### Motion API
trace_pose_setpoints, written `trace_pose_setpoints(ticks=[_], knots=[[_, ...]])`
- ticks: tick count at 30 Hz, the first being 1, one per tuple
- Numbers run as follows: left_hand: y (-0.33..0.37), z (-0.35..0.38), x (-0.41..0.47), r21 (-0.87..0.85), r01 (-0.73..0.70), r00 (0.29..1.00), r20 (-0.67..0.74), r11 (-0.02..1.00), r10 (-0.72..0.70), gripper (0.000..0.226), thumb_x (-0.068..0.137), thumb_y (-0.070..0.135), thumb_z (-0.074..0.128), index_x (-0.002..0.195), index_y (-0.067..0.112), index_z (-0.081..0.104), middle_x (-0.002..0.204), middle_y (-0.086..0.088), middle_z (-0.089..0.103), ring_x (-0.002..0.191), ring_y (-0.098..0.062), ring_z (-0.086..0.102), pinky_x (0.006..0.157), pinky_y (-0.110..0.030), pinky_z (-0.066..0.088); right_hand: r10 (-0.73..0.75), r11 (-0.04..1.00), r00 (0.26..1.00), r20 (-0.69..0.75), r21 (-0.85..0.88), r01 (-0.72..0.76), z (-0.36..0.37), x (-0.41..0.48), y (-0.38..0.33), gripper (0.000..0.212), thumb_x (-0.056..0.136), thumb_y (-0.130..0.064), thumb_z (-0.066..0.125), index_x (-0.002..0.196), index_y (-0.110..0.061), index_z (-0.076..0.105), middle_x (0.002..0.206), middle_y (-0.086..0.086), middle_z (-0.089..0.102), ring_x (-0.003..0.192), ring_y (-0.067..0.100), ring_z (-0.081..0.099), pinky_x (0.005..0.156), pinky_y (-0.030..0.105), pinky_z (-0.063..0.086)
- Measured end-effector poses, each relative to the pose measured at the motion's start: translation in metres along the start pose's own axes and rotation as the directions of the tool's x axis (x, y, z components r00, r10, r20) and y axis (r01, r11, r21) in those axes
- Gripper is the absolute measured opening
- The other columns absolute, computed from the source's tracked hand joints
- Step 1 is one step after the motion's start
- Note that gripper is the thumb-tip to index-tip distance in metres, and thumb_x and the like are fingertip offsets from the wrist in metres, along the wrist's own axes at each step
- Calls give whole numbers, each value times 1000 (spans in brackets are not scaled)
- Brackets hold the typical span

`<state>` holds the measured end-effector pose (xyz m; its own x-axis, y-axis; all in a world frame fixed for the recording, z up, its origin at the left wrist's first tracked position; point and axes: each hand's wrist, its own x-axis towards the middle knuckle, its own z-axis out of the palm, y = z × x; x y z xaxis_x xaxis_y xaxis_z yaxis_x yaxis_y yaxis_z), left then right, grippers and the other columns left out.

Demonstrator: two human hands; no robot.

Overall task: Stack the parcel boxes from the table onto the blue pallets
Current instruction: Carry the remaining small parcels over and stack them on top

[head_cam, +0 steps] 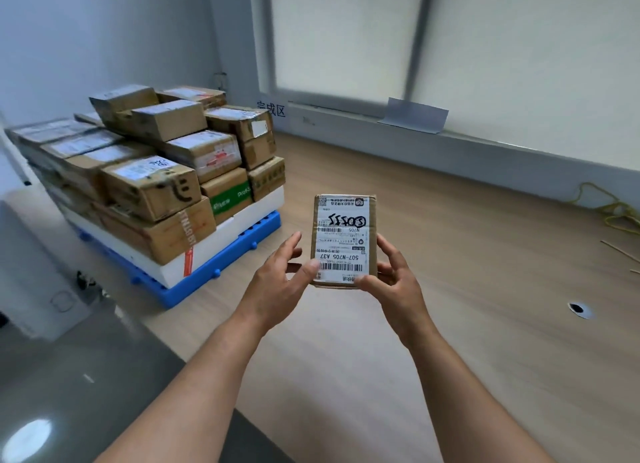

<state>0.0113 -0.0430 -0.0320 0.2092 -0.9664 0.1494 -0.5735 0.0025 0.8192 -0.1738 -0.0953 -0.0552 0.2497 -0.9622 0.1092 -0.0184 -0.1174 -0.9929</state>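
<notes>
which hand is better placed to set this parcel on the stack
Probably left: the left hand holds the parcel on the side nearer the stack; the right hand would reach across.

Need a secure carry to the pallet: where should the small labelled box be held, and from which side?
Take the small labelled box by its two long edges near the close end, left hand from the left, right hand from the right. It is flat and narrow, label up, so thumbs on top and fingers beneath should clamp it.
</notes>
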Motion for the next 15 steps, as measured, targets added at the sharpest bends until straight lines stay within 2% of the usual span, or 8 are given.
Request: trace_pose_setpoints(ticks=[3, 6, 8, 13, 15], knots=[[-18, -33, -5, 9, 6, 998, -56, 1000, -6, 59, 94, 47, 44, 148, 30, 25, 142, 1, 44, 116, -6, 45, 99, -31, 40, -6, 1000, 1000, 15, 3, 6, 32, 1, -8, 69, 82, 3, 67, 132, -38, 43, 99, 2, 70, 87, 8, 69, 67, 16, 53], [-36, -64, -9, 48, 11, 994, -107, 999, -6, 58, 94, 47, 43, 147, 30, 27, 141, 1, 45, 121, -12, 47, 103, -43, 41, -16, 1000, 999, 31, -11, 16, 63, 4, -16, 74, 70, -14, 73, 133, -40, 44, 99, -1, 71, 90, 8, 68, 73, 21, 53], [-47, -84, -10, 102, 2, 991, -135, 995, 12, 56, 95, 45, 43, 147, 29, 28, 141, 2, 45, 121, -13, 48, 101, -42, 43, -15, 1000, 999, 42, -19, 16, 84, 7, -22, 78, 63, -24, 69, 136, -38, 44, 102, -2, 71, 91, 8, 68, 76, 23, 53], [-69, -137, -7, 275, -24, 978, -194, 961, 80, 53, 96, 45, 42, 145, 28, 30, 142, 0, 44, 124, -17, 47, 99, -46, 45, -42, 999, 998, 43, 5, 42, 130, 17, -32, 74, 62, -28, 68, 130, -44, 44, 102, 4, 71, 96, 17, 68, 84, 32, 53], [-75, -154, -4, 355, -41, 972, -200, 934, 119, 55, 95, 44, 44, 145, 28, 30, 141, 0, 45, 125, -17, 46, 98, -44, 45, -56, 998, 997, 45, 5, 56, 146, 20, -37, 75, 63, -30, 68, 131, -44, 43, 103, 4, 71, 97, 18, 68, 83, 31, 53]])
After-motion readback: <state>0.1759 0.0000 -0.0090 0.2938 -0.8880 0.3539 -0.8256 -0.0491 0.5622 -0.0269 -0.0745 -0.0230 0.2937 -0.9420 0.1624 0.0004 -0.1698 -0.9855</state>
